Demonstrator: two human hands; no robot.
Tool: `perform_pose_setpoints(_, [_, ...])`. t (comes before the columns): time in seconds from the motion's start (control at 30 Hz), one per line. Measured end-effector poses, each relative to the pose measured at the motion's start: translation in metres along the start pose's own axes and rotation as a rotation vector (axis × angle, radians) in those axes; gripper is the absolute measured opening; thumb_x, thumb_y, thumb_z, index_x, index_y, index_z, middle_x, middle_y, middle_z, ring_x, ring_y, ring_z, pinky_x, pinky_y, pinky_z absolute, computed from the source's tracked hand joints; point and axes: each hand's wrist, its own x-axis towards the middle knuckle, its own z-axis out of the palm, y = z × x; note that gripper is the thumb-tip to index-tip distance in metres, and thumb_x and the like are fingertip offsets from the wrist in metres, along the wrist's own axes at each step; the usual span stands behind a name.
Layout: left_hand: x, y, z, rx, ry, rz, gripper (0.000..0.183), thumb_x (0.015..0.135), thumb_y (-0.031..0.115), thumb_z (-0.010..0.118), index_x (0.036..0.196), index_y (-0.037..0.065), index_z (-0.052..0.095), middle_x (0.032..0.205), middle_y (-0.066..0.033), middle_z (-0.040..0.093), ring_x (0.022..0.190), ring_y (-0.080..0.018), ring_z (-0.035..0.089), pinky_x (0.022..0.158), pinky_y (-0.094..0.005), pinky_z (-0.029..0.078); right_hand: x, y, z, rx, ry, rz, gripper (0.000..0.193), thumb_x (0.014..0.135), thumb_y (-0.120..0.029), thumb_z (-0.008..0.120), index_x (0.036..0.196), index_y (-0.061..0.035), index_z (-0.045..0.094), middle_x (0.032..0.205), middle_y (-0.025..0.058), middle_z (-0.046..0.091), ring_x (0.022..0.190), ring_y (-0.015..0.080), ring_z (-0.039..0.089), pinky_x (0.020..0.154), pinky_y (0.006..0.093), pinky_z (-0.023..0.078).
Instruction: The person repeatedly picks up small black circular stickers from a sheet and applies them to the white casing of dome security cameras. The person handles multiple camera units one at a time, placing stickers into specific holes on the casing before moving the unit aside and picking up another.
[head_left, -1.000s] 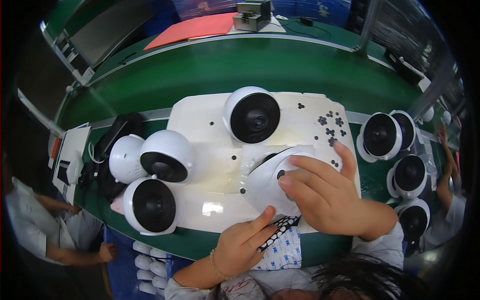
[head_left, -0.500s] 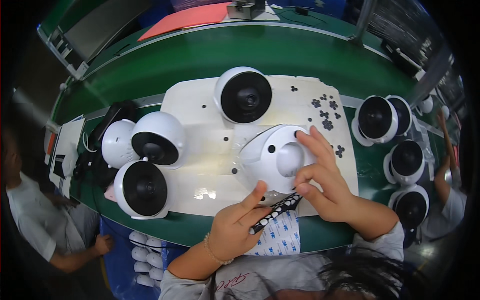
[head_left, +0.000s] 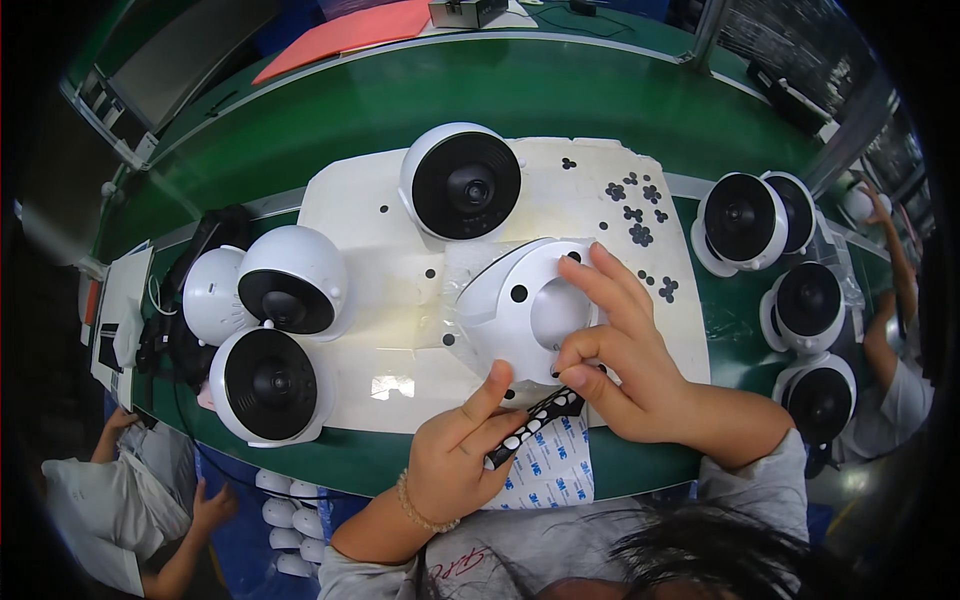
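A white dome camera [head_left: 487, 347] lies tipped over in front of me, its round recessed base facing up. Two small black round pads [head_left: 519, 293] show on the base. My left hand [head_left: 462, 455] grips a black strip with white round spots [head_left: 535, 428], its thumb up against the camera's lower edge. The thumb and a finger of my right hand [head_left: 635, 385] are pinched at the base's near rim, around what looks like a small black pad [head_left: 556, 374]. Its other fingers reach over the base, one touching near the upper pad.
Another camera [head_left: 466, 185] stands beyond on the cream mat [head_left: 385, 270], where black pads and clover-shaped scraps [head_left: 641, 234] lie. Several cameras stand left [head_left: 272, 385] and right [head_left: 740, 220]. White printed backing paper [head_left: 555, 470] lies nearest me. One person [head_left: 120, 515] sits left; another's arm shows right.
The whole view has shifted, so the bench things appear slightly further left. Both hands keep nearly the same pose at the camera's base. The person at left has leaned and moved their hands.
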Motion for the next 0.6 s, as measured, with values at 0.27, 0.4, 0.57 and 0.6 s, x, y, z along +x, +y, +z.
perform_pose_setpoints(0.27, [0.0,0.001,0.0,-0.042,0.006,-0.026,0.026,0.056,-0.005,0.062,0.082,-0.002,0.062,0.125,-0.0209,0.044,0.07,-0.0226,0.063,0.061,-0.0271,0.051,-0.022,0.003,-0.002,-0.531,0.176,-0.233,0.022,0.073,-0.028,0.064,0.091,-0.0165,0.061,0.12,0.0037,0.05,0.119,0.0279,0.036,0.098,0.0429,0.013])
perform_pose_setpoints(0.4, [0.001,0.004,-0.001,-0.103,0.011,-0.037,0.027,0.057,-0.005,0.062,0.084,-0.002,0.061,0.126,-0.022,0.043,0.073,-0.0226,0.064,0.062,-0.0269,0.051,-0.025,-0.008,-0.013,-0.175,0.056,-0.111,0.031,0.072,-0.029,0.065,0.099,-0.0146,0.058,0.107,-0.0001,0.058,0.111,0.0235,0.044,0.092,0.0408,0.018])
perform_pose_setpoints(0.57, [-0.001,0.002,0.001,-0.126,0.014,-0.017,0.031,0.057,-0.005,0.063,0.087,-0.001,0.062,0.128,-0.0229,0.041,0.075,-0.0239,0.064,0.061,-0.0268,0.052,-0.02,-0.009,-0.005,-0.132,-0.059,-0.187,0.029,0.071,-0.021,0.067,0.097,-0.013,0.058,0.088,-0.0047,0.061,0.098,0.0171,0.051,0.082,0.0376,0.025])
perform_pose_setpoints(0.6, [-0.001,0.003,0.001,-0.09,0.025,0.008,0.031,0.057,-0.005,0.063,0.088,-0.001,0.062,0.128,-0.0226,0.041,0.075,-0.0238,0.064,0.061,-0.0269,0.052,-0.019,-0.009,-0.007,-0.127,-0.076,-0.185,0.027,0.071,-0.02,0.067,0.096,-0.0129,0.059,0.087,-0.0049,0.06,0.097,0.0171,0.051,0.081,0.037,0.025])
